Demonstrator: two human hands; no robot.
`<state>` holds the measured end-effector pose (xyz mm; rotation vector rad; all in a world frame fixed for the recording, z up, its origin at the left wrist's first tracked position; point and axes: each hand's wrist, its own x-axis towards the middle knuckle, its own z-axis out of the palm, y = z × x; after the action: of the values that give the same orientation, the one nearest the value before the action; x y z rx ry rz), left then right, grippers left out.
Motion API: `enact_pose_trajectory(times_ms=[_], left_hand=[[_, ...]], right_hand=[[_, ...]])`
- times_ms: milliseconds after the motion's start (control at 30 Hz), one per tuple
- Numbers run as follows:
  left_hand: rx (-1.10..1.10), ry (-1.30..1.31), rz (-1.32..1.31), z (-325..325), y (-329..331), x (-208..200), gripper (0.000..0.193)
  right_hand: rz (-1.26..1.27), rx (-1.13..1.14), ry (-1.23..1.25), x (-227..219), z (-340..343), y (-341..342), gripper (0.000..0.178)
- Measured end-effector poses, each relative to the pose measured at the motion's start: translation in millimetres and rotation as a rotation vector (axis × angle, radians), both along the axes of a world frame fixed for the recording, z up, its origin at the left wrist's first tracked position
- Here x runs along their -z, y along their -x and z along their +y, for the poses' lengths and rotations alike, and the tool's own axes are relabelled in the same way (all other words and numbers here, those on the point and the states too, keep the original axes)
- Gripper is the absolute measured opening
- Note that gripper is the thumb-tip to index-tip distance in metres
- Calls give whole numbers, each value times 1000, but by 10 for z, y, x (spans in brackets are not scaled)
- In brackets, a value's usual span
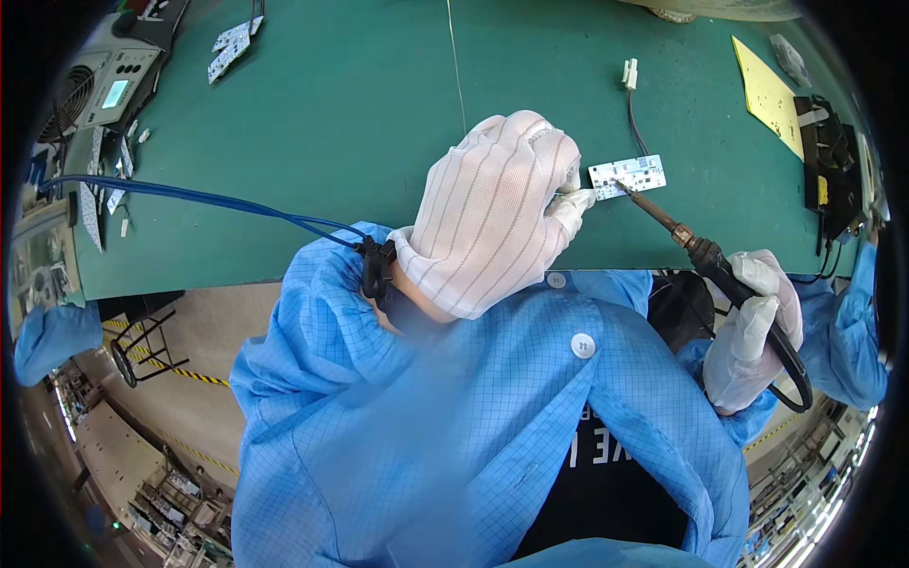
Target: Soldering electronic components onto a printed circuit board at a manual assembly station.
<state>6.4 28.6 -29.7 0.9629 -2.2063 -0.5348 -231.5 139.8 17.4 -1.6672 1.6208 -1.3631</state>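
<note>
My left hand (pixel 497 213), in a white striped glove, is closed with thumb and forefinger pinched at the left end of a small white circuit board (pixel 649 172). A thin solder wire (pixel 455 62) runs from the far edge into this hand; the stretch inside the fingers is hidden. My right hand (pixel 755 327), gloved too, grips the black handle of a soldering iron (pixel 712 262). Its tip touches or hovers just over the board's left half. From the board a dark cable leads away to a white plug (pixel 631 74). A black wrist strap (pixel 377 270) with a blue cord circles my left wrist.
A grey device with a lit display (pixel 115 94) stands at the far left, several board strips (pixel 92 189) before it. Another pair of boards (pixel 230 47) lies farther back. On the right are a yellow sheet (pixel 765 97) and a black stand (pixel 828 166). A blue sleeve (pixel 857 327) shows at right.
</note>
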Motion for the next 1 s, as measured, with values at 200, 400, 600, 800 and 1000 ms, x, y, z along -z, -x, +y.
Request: enact_pose_trajectory(times_ms=[200, 400, 600, 800, 1000], left_hand=[[13, -2, 70, -8, -13, -10, 25], [61, 30, 16, 3, -23, -7, 28], [23, 43, 17, 16, 2, 4, 26], [29, 84, 49, 8, 16, 1, 26], [25, -37, 8, 23, -8, -55, 25]], right_hand=[[13, -4, 4, 18, 14, 29, 39], [14, -7, 21, 35, 1, 35, 40], [14, -12, -2, 28, 10, 50, 41], [13, -35, 1, 39, 14, 90, 41], [-26, -12, -19, 33, 32, 76, 40]])
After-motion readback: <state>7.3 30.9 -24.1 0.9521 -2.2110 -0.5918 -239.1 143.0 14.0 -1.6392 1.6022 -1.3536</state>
